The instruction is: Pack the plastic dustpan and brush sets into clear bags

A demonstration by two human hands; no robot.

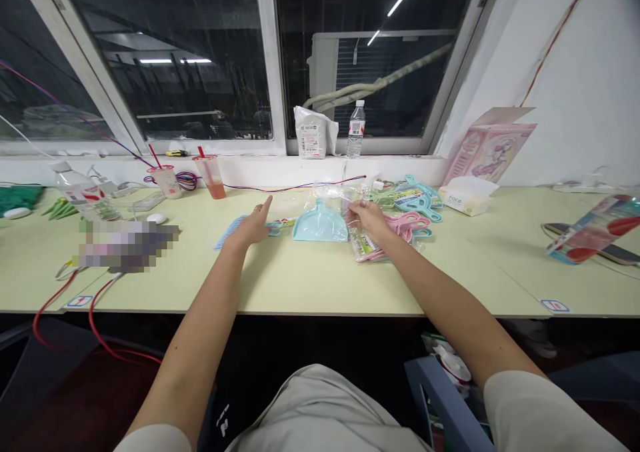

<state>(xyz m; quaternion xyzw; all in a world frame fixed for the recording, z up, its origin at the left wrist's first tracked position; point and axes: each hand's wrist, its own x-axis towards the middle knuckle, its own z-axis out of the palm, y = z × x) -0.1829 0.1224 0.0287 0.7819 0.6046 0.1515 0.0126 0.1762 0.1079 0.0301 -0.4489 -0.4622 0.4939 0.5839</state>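
A light blue dustpan [320,224] lies in the middle of the table, with clear plastic film [333,191] behind it. To its left is a small blue brush [229,233]; my left hand [253,225] is above it, a finger stretched out, and nothing shows in its grasp. My right hand [369,217] has its fingers pinched on clear plastic at the dustpan's right side. Under and beside that hand lie bagged pink hangers [411,224], and blue-green hangers [417,199] are behind them.
Two drink cups [213,180] and a water bottle [85,192] stand at the left. On the sill are a white packet [311,135] and another bottle [356,132]. A tissue box [467,197], a pink box [493,149] and a phone [617,245] are at the right.
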